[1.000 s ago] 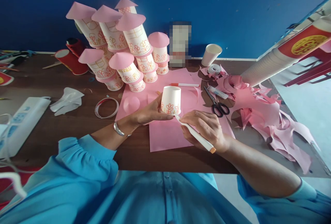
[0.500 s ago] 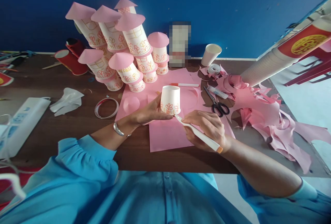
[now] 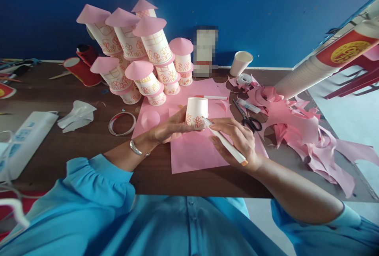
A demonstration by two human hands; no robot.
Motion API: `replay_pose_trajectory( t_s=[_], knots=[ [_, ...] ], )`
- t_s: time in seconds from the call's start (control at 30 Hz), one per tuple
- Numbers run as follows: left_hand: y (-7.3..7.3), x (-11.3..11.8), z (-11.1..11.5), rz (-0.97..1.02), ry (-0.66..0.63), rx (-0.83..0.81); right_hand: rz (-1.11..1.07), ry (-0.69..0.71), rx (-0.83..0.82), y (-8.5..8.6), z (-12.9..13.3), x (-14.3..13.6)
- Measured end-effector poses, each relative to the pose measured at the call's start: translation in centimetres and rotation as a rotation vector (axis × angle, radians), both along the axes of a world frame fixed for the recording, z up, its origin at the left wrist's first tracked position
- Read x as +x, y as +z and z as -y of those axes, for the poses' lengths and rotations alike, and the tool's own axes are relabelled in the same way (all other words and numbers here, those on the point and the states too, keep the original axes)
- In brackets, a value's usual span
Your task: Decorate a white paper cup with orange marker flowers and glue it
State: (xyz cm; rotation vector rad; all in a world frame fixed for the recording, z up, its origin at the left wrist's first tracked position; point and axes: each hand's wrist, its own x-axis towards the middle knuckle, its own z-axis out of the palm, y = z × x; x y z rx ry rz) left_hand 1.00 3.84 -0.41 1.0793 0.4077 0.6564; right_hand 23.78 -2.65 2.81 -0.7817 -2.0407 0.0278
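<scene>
My left hand (image 3: 173,126) holds a white paper cup (image 3: 197,108) from its left side, over pink paper sheets (image 3: 192,153). Red-orange flowers are drawn along the cup's lower part. In my right hand (image 3: 239,139) is a white marker (image 3: 226,143) with an orange end; its tip is at the drawn flowers on the cup's right side. Behind, stacked decorated cups with pink cone roofs (image 3: 152,25) stand near the wall. A second marker (image 3: 211,98) lies on the pink paper behind the held cup.
Scissors (image 3: 251,122), a glue bottle (image 3: 248,105) and pink scraps (image 3: 299,126) lie right. Upright behind them is a plain cup (image 3: 241,62), beside a long cup stack (image 3: 308,70). A tape roll (image 3: 122,123), crumpled white paper (image 3: 77,116) and a power strip (image 3: 26,143) lie left.
The held cup has turned and shifted slightly right. My right hand has moved a little up, and the marker tip now sits higher on the cup's side.
</scene>
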Motion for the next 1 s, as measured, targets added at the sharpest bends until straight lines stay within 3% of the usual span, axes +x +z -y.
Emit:
replay_pose_trajectory(
  t_s=[0.23,1.0],
  knots=[
    [0.04,0.33,0.04,-0.144,-0.005,0.074,0.035,0.061,0.039,-0.05,0.07,0.04],
    [0.26,0.17,0.10,-0.151,0.002,0.064,0.045,0.085,0.058,0.42,0.14,-0.35]
  ],
)
